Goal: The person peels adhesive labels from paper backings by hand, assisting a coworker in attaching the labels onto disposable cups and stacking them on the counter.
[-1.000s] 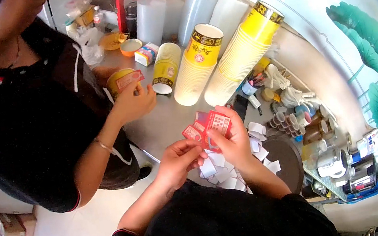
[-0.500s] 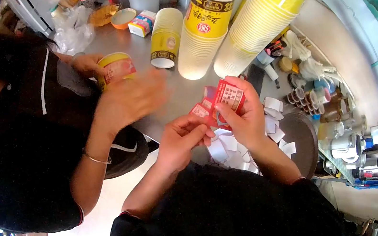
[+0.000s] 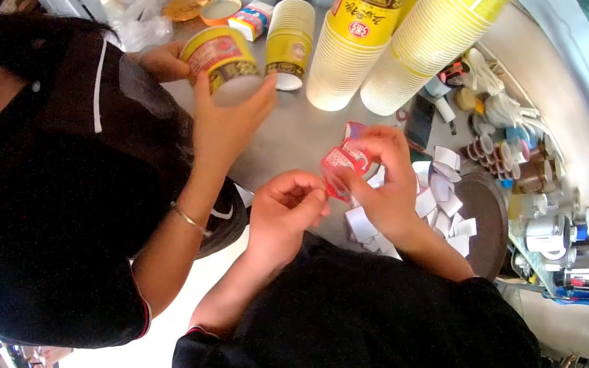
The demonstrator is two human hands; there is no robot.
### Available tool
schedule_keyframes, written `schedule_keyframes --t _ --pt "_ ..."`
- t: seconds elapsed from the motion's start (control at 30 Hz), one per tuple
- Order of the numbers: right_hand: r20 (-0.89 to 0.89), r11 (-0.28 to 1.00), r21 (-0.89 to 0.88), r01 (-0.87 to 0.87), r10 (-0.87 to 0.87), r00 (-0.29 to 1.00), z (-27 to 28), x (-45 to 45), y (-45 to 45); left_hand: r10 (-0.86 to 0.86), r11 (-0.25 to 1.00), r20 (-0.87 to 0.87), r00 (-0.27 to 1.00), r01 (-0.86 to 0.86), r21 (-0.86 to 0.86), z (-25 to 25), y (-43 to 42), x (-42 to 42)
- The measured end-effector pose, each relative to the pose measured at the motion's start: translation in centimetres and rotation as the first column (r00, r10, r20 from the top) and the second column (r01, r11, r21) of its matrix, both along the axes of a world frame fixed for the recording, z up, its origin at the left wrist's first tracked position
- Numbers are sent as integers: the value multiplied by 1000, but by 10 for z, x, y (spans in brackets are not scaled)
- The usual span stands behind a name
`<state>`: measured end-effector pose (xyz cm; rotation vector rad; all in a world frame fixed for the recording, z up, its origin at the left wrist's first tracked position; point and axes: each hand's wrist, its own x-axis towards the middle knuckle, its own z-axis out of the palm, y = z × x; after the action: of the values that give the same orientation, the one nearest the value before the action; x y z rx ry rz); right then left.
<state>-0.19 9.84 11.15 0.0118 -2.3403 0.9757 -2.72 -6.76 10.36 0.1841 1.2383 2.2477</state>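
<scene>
Red printed labels (image 3: 341,164) with white lettering are held in my right hand (image 3: 388,182), thumb against the near side. The fingers of that hand are slightly blurred. My left hand (image 3: 285,212) is closed in a pinch at the labels' lower left edge; its thumb and forefinger meet there, and their exact contact is partly hidden. Below and to the right of my hands lies a pile of curled white paper pieces (image 3: 441,201). To my left, a co-worker's hands (image 3: 229,121) hold a yellow paper tub (image 3: 223,58) with a red label on its side.
Tall stacks of yellow-and-white paper tubs (image 3: 345,64) (image 3: 433,44) and a shorter stack (image 3: 291,34) stand on the metal table (image 3: 267,146). A dark round stool or lid (image 3: 486,221) is at right. Cups and jars (image 3: 538,176) line the right side.
My right hand has turned the red labels, and its fingers have curled over them. The co-worker's near hand has moved onto the tub, which is now raised and tilted. The view has shifted slightly.
</scene>
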Motion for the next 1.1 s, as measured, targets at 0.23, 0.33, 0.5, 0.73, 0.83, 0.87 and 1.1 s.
schedule_keyframes --t 0.23,0.33,0.5,0.73,0.83,0.87,1.1 --pt "-27 769 -480 -422 468 883 14 16 -12 61 992 -217 974 -84 -98 8 0 7" --pt "39 761 -507 -405 490 871 14 22 -6 140 967 -339 930 -202 -155 -1 6 11" --pt "155 810 -517 -277 406 900 11 31 -2 -35 876 -682 730 -307 -373 -1 9 12" --pt "165 854 -517 47 45 985 -6 36 66 125 923 -368 921 -244 -298 -55 14 20" --pt "214 824 -526 212 -113 970 10 44 77 100 869 -122 988 -146 -472 -100 32 22" --pt "182 824 -519 226 -152 972 12 46 77 -4 876 -56 998 -24 -482 -113 43 23" --pt "78 874 -479 81 -49 996 3 52 75 -301 589 -518 801 -271 -761 -168 104 -4"
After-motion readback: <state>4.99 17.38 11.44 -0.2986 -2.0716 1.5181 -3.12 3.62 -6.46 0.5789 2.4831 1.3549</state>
